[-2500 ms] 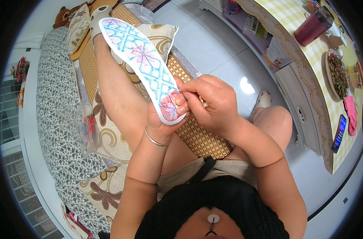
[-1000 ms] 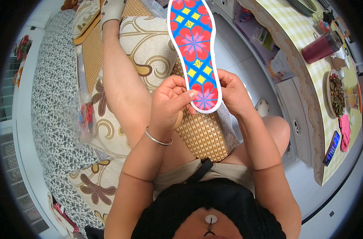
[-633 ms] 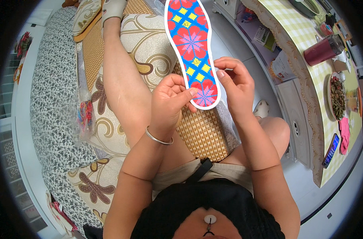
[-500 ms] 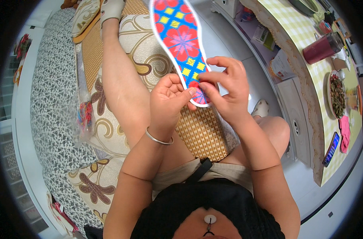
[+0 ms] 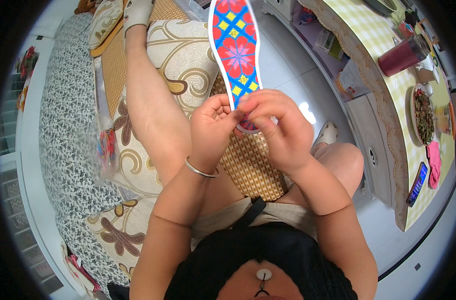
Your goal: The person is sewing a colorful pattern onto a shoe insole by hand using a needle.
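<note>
An embroidered insole (image 5: pixel 238 56) with red flowers and yellow diamonds on blue, edged in white, stands out from my hands toward the top of the view. My left hand (image 5: pixel 210 129) grips its narrow heel end by the left edge, the thumb on the stitched face and fingers behind. Over the same heel end bends my right hand (image 5: pixel 287 129), its thumb and fingertips drawn together in a pinch close to my left thumb. What sits in that pinch is too small to make out, and the fingers cover part of the heel pattern.
My bare leg lies along a patterned sofa cover (image 5: pixel 180 50). A clear bag of coloured thread (image 5: pixel 107 145) rests at the left. On the checked table (image 5: pixel 383 40) at the right are a dark red bottle (image 5: pixel 402 57), a dish of food (image 5: pixel 423 116), a pink cloth (image 5: pixel 433 165) and a phone (image 5: pixel 417 184).
The insole has swung right and stands more upright. My right hand's fingers, spread before, have come together and moved left over the heel end. My left hand keeps its grip.
</note>
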Demonstrator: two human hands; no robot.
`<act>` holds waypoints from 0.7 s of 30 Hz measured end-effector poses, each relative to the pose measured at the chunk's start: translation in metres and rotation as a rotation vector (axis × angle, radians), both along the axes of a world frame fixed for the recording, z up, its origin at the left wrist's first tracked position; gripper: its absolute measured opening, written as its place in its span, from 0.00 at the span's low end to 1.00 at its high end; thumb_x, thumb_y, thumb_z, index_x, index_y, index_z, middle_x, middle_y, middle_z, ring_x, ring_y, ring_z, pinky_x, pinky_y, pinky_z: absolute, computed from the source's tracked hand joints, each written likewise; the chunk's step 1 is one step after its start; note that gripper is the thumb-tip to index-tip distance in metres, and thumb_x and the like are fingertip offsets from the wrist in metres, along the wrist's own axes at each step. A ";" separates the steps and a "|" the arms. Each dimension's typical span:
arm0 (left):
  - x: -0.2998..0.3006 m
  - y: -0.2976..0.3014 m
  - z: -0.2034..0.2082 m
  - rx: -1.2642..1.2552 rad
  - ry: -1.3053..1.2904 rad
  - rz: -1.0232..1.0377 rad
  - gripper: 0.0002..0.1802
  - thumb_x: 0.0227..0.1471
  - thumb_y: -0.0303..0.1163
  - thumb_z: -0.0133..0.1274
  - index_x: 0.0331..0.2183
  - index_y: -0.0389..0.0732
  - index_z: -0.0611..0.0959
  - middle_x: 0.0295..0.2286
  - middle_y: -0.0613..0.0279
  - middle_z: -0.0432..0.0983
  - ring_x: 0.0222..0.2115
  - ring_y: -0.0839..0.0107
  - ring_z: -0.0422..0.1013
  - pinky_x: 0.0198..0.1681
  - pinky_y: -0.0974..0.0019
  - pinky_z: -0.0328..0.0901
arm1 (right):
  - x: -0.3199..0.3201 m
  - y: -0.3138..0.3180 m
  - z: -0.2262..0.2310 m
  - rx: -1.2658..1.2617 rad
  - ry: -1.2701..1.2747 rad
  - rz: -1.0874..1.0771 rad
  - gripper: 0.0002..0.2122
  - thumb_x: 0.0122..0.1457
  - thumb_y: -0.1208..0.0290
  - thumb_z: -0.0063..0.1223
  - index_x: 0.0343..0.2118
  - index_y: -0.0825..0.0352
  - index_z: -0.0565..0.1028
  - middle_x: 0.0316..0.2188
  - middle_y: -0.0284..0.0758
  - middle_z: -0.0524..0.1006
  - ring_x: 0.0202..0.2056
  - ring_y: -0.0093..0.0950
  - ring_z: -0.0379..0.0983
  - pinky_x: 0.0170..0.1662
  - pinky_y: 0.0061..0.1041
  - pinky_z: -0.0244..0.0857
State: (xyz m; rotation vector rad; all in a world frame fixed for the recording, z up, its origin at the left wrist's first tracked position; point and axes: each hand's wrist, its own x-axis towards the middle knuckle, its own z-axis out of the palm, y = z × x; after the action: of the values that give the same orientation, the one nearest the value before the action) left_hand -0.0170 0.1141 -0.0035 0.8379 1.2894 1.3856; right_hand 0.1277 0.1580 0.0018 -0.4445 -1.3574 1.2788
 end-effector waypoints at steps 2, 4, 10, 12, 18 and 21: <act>-0.001 0.001 0.000 -0.005 0.038 0.028 0.08 0.50 0.19 0.52 0.35 0.29 0.76 0.26 0.59 0.76 0.20 0.79 0.71 0.21 0.79 0.66 | 0.010 0.006 0.008 -0.445 0.335 0.288 0.06 0.64 0.74 0.43 0.35 0.72 0.69 0.30 0.39 0.76 0.30 0.23 0.73 0.33 0.21 0.71; -0.003 -0.001 0.003 -0.023 0.115 0.090 0.07 0.49 0.19 0.52 0.34 0.28 0.77 0.25 0.59 0.77 0.20 0.80 0.70 0.20 0.79 0.65 | 0.026 0.027 0.002 -0.345 0.471 0.223 0.05 0.63 0.76 0.43 0.36 0.72 0.70 0.28 0.38 0.76 0.27 0.22 0.71 0.31 0.24 0.71; -0.001 -0.004 0.009 -0.010 0.096 0.017 0.08 0.50 0.19 0.53 0.35 0.28 0.77 0.26 0.59 0.77 0.22 0.82 0.71 0.21 0.81 0.67 | 0.028 0.024 0.005 -0.120 -0.005 -0.160 0.04 0.58 0.79 0.49 0.36 0.71 0.74 0.24 0.31 0.73 0.26 0.18 0.69 0.29 0.19 0.67; -0.001 -0.004 0.010 -0.007 0.076 0.063 0.07 0.49 0.18 0.52 0.35 0.28 0.77 0.25 0.58 0.77 0.20 0.80 0.71 0.21 0.80 0.66 | 0.024 0.014 0.009 -0.091 -0.342 -0.190 0.04 0.55 0.80 0.52 0.34 0.69 0.75 0.22 0.29 0.73 0.26 0.16 0.69 0.29 0.18 0.64; -0.002 -0.003 0.009 0.027 0.041 0.061 0.07 0.49 0.17 0.51 0.34 0.28 0.77 0.26 0.57 0.77 0.20 0.79 0.71 0.21 0.79 0.66 | 0.007 0.015 -0.011 0.361 -0.553 -0.275 0.05 0.45 0.80 0.56 0.27 0.65 0.75 0.20 0.36 0.73 0.23 0.35 0.71 0.25 0.31 0.65; -0.004 -0.003 0.009 0.026 0.045 0.063 0.07 0.49 0.17 0.51 0.34 0.28 0.77 0.26 0.57 0.77 0.20 0.78 0.71 0.21 0.79 0.66 | 0.002 0.013 -0.011 0.377 -0.547 -0.300 0.05 0.45 0.80 0.57 0.26 0.65 0.75 0.19 0.35 0.71 0.23 0.34 0.70 0.25 0.31 0.64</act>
State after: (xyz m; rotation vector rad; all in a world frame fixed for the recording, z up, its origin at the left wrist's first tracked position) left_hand -0.0213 0.1108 0.0052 0.8571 1.3444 1.4433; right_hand 0.1300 0.1707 -0.0088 -0.7328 -1.8593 0.6493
